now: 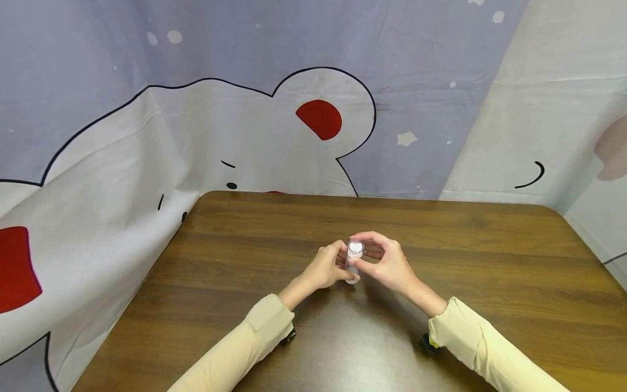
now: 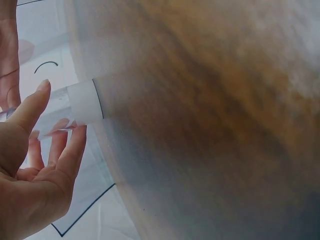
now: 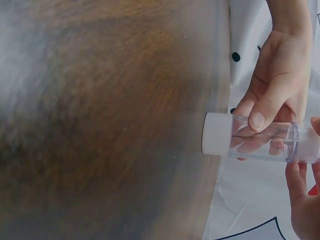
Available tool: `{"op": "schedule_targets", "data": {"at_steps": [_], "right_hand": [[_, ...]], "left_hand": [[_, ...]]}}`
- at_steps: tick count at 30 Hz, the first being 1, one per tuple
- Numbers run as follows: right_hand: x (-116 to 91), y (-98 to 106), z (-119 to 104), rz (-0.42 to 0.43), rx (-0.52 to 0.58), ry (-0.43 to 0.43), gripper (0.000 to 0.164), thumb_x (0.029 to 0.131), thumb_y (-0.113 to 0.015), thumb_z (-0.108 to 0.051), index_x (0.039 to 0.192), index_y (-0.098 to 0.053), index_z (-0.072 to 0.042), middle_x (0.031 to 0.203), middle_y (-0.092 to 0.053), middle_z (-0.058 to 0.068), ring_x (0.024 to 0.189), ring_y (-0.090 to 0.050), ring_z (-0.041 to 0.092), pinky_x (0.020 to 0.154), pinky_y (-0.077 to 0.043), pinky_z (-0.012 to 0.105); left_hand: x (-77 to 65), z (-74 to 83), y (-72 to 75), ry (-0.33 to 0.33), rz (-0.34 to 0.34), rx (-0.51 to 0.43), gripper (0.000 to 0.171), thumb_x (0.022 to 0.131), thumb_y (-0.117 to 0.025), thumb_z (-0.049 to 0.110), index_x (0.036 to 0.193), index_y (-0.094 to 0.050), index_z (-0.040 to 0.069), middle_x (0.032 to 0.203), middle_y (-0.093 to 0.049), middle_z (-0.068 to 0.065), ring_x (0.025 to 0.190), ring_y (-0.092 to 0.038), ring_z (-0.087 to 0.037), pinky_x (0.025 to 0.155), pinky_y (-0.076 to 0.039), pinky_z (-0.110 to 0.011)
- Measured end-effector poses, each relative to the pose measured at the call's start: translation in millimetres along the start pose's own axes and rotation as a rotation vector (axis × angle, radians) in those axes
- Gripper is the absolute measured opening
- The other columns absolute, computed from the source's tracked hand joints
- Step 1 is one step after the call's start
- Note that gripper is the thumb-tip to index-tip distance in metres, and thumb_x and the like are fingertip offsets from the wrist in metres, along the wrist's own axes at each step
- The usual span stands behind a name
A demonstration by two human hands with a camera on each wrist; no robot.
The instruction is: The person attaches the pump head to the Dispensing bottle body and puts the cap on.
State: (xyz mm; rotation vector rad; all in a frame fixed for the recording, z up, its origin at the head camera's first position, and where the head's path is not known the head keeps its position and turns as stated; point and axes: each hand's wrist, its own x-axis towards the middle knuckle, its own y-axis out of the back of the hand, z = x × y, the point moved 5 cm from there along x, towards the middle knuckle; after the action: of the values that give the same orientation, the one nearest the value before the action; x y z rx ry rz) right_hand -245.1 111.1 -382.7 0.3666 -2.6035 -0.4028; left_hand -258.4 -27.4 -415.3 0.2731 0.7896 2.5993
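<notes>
A clear cylindrical bottle (image 3: pixel 260 145) with a white base (image 3: pixel 216 134) stands upright on the table, held between both hands. My left hand (image 1: pixel 323 267) grips its see-through body, thumb on the near side and fingers behind. Around the clear top part (image 1: pixel 355 247), which has a white inside, my right hand (image 1: pixel 389 264) curls thumb and fingers. In the left wrist view, the left hand (image 2: pixel 45 175) covers part of the bottle, and the white base (image 2: pixel 86 102) shows past the fingers. The right wrist view cuts off the right hand (image 3: pixel 306 207) and the bottle's top.
The brown wood-grain table (image 1: pixel 220 245) spreads around both hands. Behind it and along its sides hangs a pale curtain (image 1: pixel 416 81) printed with cartoon shapes. Dark devices sit under both cream sleeves (image 1: pixel 264 321).
</notes>
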Motion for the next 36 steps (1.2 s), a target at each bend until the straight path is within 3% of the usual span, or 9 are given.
{"op": "schedule_targets", "data": {"at_steps": [36], "right_hand": [[-0.2,-1.2,4.3,0.011,0.020,0.003,0.036,0.076,-0.078,0.001,0.109,-0.065,-0.001,0.113,-0.066,0.017,0.096,-0.065,0.001,0.083,-0.057,0.025]], "left_hand": [[-0.8,-0.1,0.2,0.020,-0.009,0.006,0.044,0.075,-0.083,0.011,0.106,-0.054,0.000,0.104,-0.069,-0.014,0.094,-0.068,-0.024,0.080,-0.056,-0.026]]}}
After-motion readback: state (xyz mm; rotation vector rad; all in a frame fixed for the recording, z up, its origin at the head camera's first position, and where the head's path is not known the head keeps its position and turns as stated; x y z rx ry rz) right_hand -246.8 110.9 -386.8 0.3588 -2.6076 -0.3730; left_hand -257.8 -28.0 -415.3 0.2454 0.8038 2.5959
